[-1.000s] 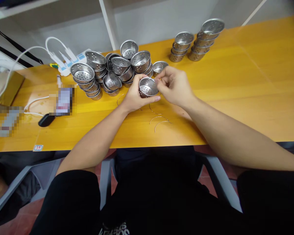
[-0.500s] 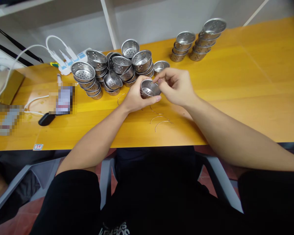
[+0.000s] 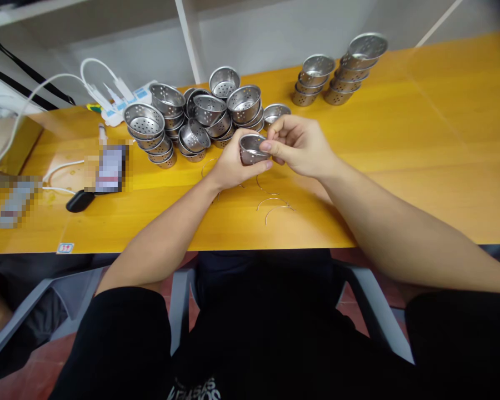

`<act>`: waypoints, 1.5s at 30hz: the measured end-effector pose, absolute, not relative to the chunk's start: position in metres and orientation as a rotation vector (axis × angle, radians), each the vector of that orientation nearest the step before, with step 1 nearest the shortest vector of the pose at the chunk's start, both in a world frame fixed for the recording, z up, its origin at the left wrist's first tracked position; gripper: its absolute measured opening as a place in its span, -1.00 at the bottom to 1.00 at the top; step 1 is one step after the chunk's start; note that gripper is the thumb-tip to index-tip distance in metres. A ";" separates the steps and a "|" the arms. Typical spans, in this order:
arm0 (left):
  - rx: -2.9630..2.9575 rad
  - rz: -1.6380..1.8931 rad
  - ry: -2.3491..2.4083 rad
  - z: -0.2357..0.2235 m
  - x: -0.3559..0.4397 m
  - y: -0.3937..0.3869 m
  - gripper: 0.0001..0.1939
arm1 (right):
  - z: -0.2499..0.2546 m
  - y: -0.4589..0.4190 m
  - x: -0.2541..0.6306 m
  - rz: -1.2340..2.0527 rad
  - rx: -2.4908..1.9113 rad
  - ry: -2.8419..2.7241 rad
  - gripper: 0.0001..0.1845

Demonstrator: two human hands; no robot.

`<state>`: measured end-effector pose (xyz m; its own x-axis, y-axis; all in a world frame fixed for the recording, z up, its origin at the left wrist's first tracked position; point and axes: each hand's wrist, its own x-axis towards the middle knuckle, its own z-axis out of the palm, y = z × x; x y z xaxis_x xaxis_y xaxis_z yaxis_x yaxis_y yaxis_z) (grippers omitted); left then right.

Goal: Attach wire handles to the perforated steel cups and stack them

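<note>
"Where do we have room on our table (image 3: 433,166)?"

"On the right. Past the tall stack (image 3: 345,86), the yellow wood runs wide, all the way to where the view stops. Both our arms reach in over the near edge."

"And by that edge?"

"Thin bent wires (image 3: 281,206) lie between our hands and the near edge. A number tag (image 3: 65,248) sits right at the edge, to the left."

"What about the cups?"

"They are metal, with little holes. A big pile (image 3: 208,109) stands toward the far edge, and some of its cups sit inside others. The short stack (image 3: 306,89) is just beside the tall one, near the far edge too. One low cup (image 3: 277,114) is right of the pile."

"Where is our small cup (image 3: 250,153)?"

"In our left hand (image 3: 233,161), in front of the pile, with its open top up. Our thumb and fingers wrap around it."

"And our right hand (image 3: 268,140)?"

"Its thumb and pointing finger are close together at the right side of the rim. We can't tell if they pinch something there."
</note>
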<state>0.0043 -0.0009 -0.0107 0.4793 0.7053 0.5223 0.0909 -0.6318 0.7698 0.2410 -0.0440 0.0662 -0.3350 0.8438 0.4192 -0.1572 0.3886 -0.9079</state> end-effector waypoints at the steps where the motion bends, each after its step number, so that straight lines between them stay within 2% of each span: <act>1: 2.058 1.153 0.661 -0.013 0.004 0.000 -0.06 | 0.067 -0.045 0.241 1.174 -0.632 -1.578 -0.17; 8: 2.118 1.147 0.667 -0.015 0.003 0.001 -0.18 | 0.073 -0.048 0.242 1.200 -0.679 -1.622 -0.15; 16: 2.144 1.110 0.714 -0.013 0.001 -0.001 -0.18 | 0.071 -0.047 0.245 1.192 -0.735 -1.667 -0.17; 22: 2.086 1.167 0.697 -0.025 0.000 0.012 -0.10 | 0.063 -0.049 0.247 0.891 -0.929 -1.723 -0.09; 24: 2.070 1.192 0.690 -0.030 0.000 0.018 -0.06 | 0.064 -0.052 0.249 0.777 -0.984 -1.766 -0.17; 29: 2.043 1.277 0.683 -0.036 0.001 0.027 0.02 | 0.070 -0.056 0.255 0.595 -1.036 -1.972 -0.60; 31: 2.043 1.299 0.680 -0.036 0.002 0.028 0.04 | 0.068 -0.054 0.258 0.538 -1.046 -2.047 -0.65; 36: 2.086 1.318 0.655 -0.031 0.003 0.021 0.09 | 0.060 -0.044 0.260 0.501 -0.961 -2.132 -0.59; 41: 2.073 1.229 0.840 -0.017 0.003 0.005 -0.01 | 0.063 -0.045 0.258 0.647 -0.959 -2.152 -0.65; 43: 2.064 1.209 0.888 -0.013 0.004 0.002 -0.02 | 0.066 -0.049 0.255 0.686 -0.971 -2.105 -0.58; 45: 2.063 1.202 0.898 -0.010 0.005 0.001 0.01 | 0.069 -0.053 0.253 0.708 -0.974 -2.045 -0.43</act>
<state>0.0050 0.0012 -0.0100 0.3669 0.7835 0.5015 0.2585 -0.6037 0.7541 0.2527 -0.0533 0.0689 -0.4293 0.8153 0.3886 0.4003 0.5575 -0.7273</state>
